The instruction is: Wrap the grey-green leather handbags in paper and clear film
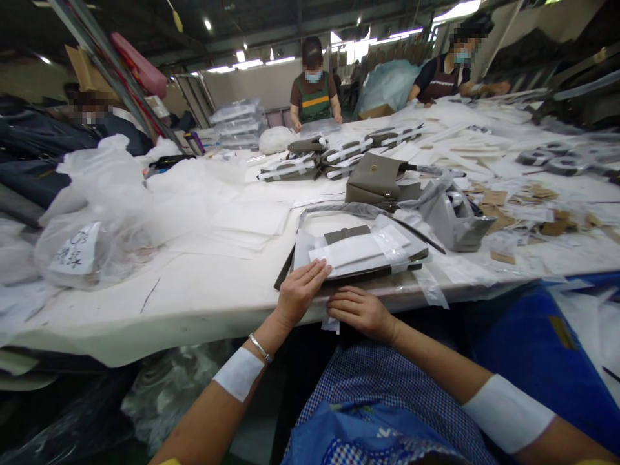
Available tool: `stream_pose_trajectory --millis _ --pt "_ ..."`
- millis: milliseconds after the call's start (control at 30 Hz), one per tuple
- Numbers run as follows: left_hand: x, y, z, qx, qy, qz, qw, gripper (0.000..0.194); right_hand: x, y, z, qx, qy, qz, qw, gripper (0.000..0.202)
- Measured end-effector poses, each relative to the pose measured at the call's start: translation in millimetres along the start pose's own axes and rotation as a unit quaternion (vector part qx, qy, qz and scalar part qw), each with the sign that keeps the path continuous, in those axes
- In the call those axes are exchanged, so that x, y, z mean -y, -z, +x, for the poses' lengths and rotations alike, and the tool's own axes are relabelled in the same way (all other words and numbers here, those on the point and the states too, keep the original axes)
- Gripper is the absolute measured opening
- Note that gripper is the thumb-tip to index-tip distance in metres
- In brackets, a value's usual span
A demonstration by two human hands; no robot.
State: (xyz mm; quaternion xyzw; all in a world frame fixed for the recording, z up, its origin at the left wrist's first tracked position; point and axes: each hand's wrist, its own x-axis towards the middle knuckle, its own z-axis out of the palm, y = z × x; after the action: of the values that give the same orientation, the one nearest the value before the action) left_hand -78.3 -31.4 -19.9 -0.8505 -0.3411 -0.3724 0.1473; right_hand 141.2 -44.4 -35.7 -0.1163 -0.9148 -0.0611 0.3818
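Observation:
A dark olive handbag lies flat on the table in front of me, with white paper wrapping (349, 254) and clear tape over it. My left hand (301, 292) rests on the wrapping's near left corner, fingers stretched and laid flat. At the table's front edge, just below the bag, my right hand (363, 313) has its fingers bent together over a short strip of clear tape (330, 323). The thumb of that hand is hidden. Another length of tape (433, 288) hangs from the edge farther right.
An olive bag (372, 177) stands behind the wrapped one, a grey bag (455, 216) to its right. Several wrapped pieces (339, 152), brown tags (542, 200), paper sheets (247, 219) and a plastic sack (97, 219) cover the table. Masked co-workers (314, 97) are across it.

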Motion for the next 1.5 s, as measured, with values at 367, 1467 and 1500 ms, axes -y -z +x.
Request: stream_pose_trajectory --millis 367,1467,1500 --pt "-1.2 -4.2 -3.1 0.009 0.016 0.007 1.000 0.048 41.6 -0.6 3.3 -0.072 -0.172 0.063 0.981 0.025" --pt "-9.0 -2.8 1.1 -0.056 0.080 -0.014 0.995 0.026 -92.7 25.1 116.0 0.261 -0.331 0.032 0.906 0.011" --pt "-9.1 -2.4 1.5 -0.051 0.074 -0.008 0.996 0.027 -96.3 23.8 117.2 0.273 -0.334 0.037 0.902 0.010"
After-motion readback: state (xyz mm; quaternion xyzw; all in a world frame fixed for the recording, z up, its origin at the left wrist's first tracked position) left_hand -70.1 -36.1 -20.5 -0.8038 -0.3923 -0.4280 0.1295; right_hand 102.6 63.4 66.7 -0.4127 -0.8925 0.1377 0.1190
